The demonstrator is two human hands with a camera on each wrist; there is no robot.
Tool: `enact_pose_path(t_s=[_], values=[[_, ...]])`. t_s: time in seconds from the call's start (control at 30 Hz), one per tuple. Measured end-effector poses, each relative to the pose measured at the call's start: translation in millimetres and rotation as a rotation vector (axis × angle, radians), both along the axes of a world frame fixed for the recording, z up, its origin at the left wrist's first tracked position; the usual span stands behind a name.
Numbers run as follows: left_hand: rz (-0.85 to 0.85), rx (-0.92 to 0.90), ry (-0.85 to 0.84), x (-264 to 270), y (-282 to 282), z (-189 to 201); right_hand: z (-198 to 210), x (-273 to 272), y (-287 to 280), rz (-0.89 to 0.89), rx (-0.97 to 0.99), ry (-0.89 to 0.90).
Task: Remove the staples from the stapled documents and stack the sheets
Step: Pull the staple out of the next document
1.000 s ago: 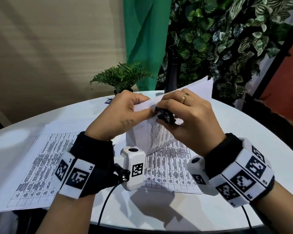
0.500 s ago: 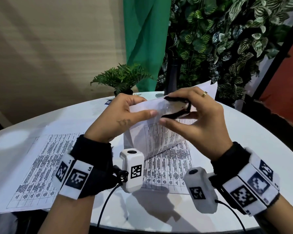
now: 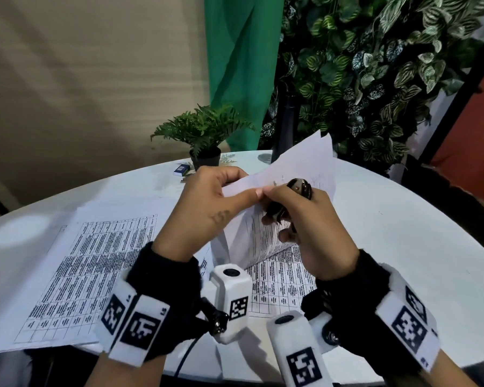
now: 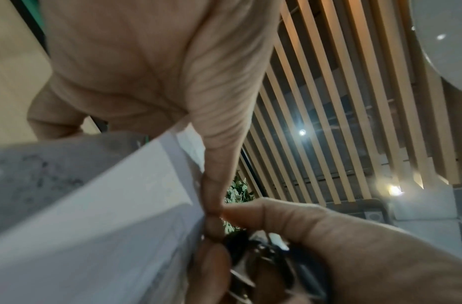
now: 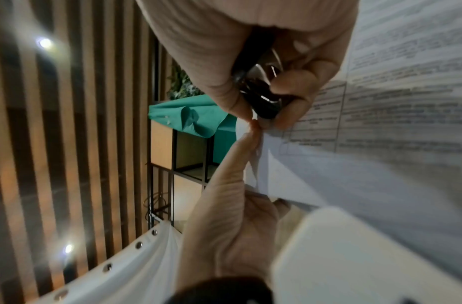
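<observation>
At centre frame, above the tabletop (image 3: 403, 247), the left hand (image 3: 207, 202) pinches the raised document (image 3: 299, 169) at its corner while the right hand (image 3: 305, 219), fingers curled round a black staple remover (image 3: 299, 188), meets that corner from the right.

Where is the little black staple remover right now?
In the head view, the staple remover sits in the right hand, right of centre, against the raised papers.

Right of the printed sheets (image 3: 95, 269) the white table (image 3: 403, 247) lies bare — behind them stand a potted fern (image 3: 204, 135) and small box (image 3: 180, 170).
</observation>
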State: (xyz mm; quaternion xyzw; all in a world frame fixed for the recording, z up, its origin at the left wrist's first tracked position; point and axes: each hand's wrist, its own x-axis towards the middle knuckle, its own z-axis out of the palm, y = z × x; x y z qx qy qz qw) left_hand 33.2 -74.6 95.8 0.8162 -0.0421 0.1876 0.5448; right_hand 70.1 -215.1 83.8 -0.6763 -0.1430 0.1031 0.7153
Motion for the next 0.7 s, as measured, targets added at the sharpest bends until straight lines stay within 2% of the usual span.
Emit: enact_pose_path(t_s=[0.13,0.27,0.33,0.5,0.7], values=[[0.005,0.014,-0.008,-1.8,-5.5,-2.6,1.3,1.7,-3.6,-0.014,0.029,0.074],[0.002,-0.006,-0.004,-0.4,-7.7,-3.3,1.2,1.8,-2.5,-0.105,0.0,-0.045],[0.006,0.0,0.001,1.0,-8.5,-4.0,-0.3,2.9,-0.8,-0.16,-0.067,-0.186],[0.013,-0.016,0.02,4.4,-8.4,-5.5,-7.5,1.8,0.2,-0.299,-0.384,-0.69],[0.044,-0.101,0.073,9.7,-7.6,-7.0,-10.2,-1.7,-0.6,-0.399,-0.576,-1.195]])
